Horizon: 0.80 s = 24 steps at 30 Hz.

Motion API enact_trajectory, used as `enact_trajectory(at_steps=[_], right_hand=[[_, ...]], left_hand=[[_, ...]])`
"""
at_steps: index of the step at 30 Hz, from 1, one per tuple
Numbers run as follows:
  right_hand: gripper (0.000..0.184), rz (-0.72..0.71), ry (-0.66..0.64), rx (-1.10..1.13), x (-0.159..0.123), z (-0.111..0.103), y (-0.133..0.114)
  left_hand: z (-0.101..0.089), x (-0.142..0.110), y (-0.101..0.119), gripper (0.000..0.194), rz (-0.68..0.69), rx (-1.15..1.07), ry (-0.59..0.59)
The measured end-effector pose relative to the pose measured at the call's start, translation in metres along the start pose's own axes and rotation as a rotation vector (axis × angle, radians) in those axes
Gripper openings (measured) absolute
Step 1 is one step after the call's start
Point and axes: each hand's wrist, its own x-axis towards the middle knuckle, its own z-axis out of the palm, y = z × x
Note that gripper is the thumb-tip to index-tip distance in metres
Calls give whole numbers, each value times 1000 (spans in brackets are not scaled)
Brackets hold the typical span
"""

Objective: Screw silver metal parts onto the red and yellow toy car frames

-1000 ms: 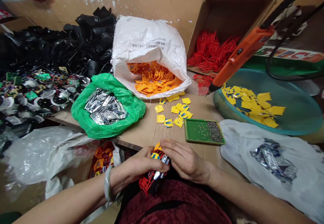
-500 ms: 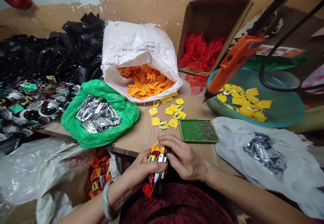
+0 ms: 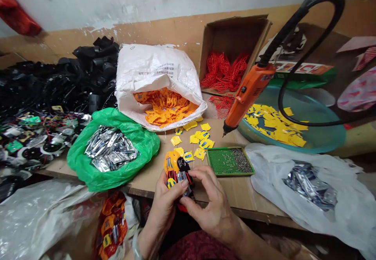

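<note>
My left hand grips a half-built toy car above the front edge of the table, its thumb pressed on a silver part. The toy shows an orange panel, a yellow and blue piece, red bars and a black end. My right hand is curled at the toy's right side, thumb and fingertips against it. Just beyond the toy lie loose yellow panels. A green tray of small screws sits past my right hand. An orange electric screwdriver hangs above the tray, bit downward.
A green bag of silver parts lies left, a white sack of orange panels behind. Red frames fill a cardboard box. A teal basin and white plastic bag stand right. Black parts are heaped left.
Both hands have raised the toy car away from my lap, toward the loose yellow panels. My right hand's fingers have shifted down along its side. The camera view has tilted upward.
</note>
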Motion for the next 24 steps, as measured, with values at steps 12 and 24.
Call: enact_trajectory(at_steps=[12, 24], right_hand=[[35, -124, -58, -147, 4, 2, 13], [44, -96, -115, -135, 9, -1, 15]], left_hand=[[9, 8, -3, 60, 174, 125, 128], [6, 15, -9, 62, 199, 139, 155]])
